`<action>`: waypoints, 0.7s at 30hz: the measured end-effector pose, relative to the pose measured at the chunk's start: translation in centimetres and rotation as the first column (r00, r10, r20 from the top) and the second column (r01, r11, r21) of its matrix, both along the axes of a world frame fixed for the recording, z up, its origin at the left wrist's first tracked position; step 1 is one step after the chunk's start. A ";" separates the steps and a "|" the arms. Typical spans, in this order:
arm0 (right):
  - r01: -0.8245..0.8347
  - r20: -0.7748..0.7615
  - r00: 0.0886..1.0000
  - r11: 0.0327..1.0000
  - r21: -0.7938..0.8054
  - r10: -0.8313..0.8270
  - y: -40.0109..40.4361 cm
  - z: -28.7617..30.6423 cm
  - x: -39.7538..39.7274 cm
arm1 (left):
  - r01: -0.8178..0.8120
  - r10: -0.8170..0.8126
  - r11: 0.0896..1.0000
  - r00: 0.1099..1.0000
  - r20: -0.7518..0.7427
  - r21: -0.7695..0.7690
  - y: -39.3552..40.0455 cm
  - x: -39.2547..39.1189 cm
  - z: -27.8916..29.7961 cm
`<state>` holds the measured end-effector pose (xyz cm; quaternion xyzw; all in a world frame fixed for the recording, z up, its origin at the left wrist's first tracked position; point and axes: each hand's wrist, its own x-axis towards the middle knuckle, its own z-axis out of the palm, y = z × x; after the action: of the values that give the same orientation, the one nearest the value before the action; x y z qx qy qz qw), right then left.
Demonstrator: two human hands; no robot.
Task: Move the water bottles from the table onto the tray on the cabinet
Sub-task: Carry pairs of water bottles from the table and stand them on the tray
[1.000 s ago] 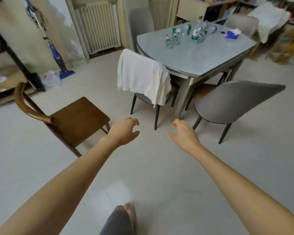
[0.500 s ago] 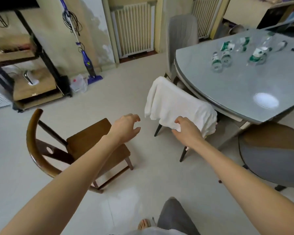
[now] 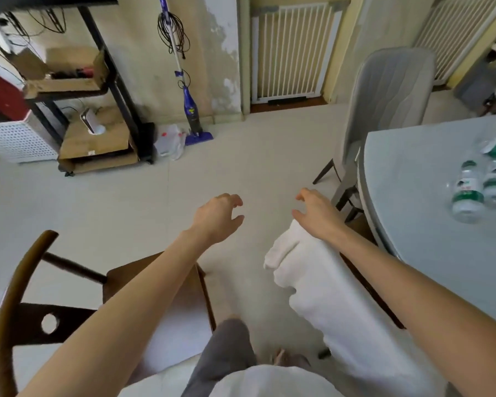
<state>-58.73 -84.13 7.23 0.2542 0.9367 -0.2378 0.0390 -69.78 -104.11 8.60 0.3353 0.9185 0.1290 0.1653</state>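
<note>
Tiled floor is filling the head view. Water bottles [image 3: 481, 184] are standing near the table's [image 3: 418, 213] left edge. Left hand [image 3: 216, 217] and right hand [image 3: 317, 214] are hovering, loosely curled, empty. Bottles probably light, slippery; grip mid-body.

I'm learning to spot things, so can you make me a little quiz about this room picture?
1. True or false: the right hand is holding a water bottle.
2. What hangs over the chair next to the table? A) white cloth B) red coat C) blue bag
3. Fill in: the water bottles have ____ labels.

Key:
1. False; both it and the left hand hold nothing.
2. A, the white cloth.
3. Green.
</note>
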 end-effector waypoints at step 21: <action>0.696 0.051 0.717 0.709 -0.117 -0.695 27.7 -3.5 -22.1 | 0.740 -0.746 0.651 0.665 0.042 -0.168 41.7 -31.3 -2.4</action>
<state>-80.85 -56.46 3.72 0.5853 0.7548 -0.2940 -0.0355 -101.12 -62.37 6.23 0.6681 0.7108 -0.0340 0.2173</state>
